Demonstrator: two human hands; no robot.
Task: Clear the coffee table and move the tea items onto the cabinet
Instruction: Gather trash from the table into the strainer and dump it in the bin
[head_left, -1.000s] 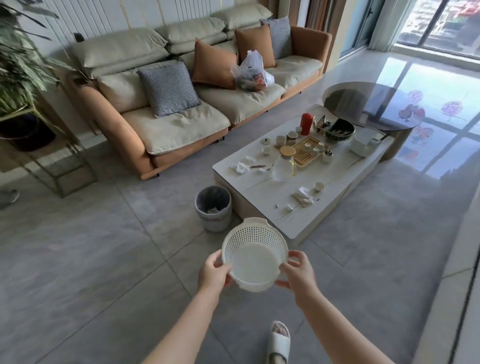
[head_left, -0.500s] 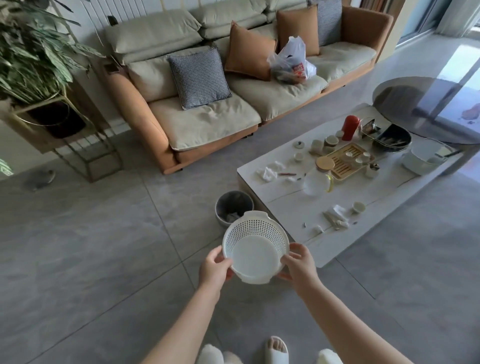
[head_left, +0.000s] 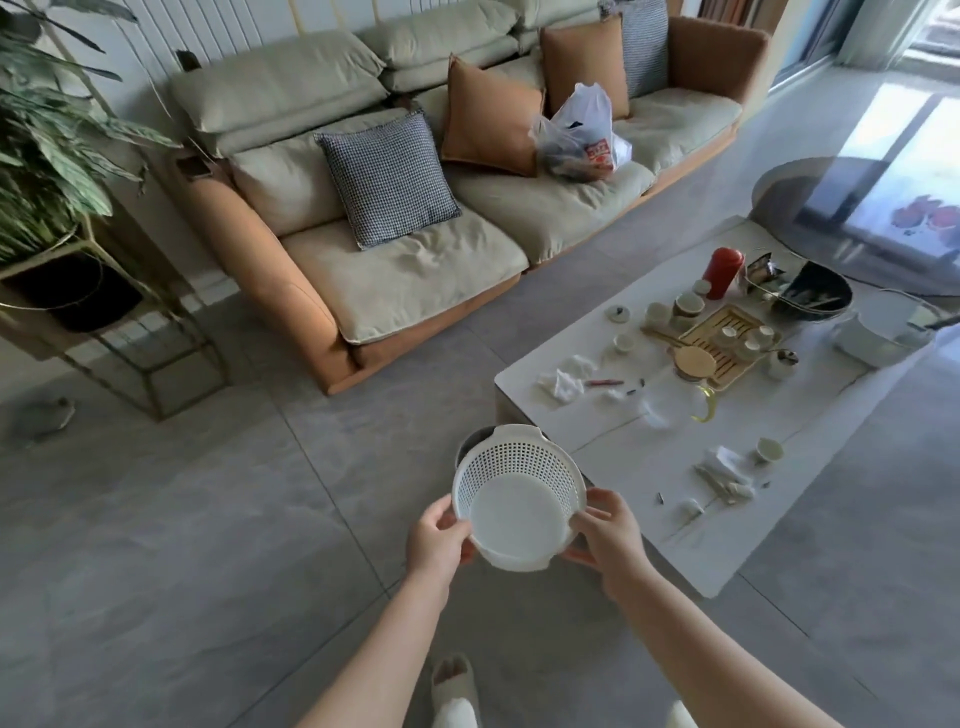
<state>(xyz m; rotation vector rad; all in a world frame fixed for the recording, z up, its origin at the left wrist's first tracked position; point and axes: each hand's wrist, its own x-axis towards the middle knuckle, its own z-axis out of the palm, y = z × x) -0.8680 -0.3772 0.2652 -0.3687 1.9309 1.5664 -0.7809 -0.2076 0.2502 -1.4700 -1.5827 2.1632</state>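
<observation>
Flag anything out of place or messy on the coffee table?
Yes. Crumpled tissues and small scraps lie loose on the coffee table near the sofa end, more wrappers sit beside a stray cup near the front edge, and several cups stand off the bamboo tea tray. No spill visible. Both hands hold an empty colander.

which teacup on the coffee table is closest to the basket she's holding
The lone cup near the table's front end, beside the crumpled tissues. The other cups sit farther back, on or around the bamboo tray.
</observation>
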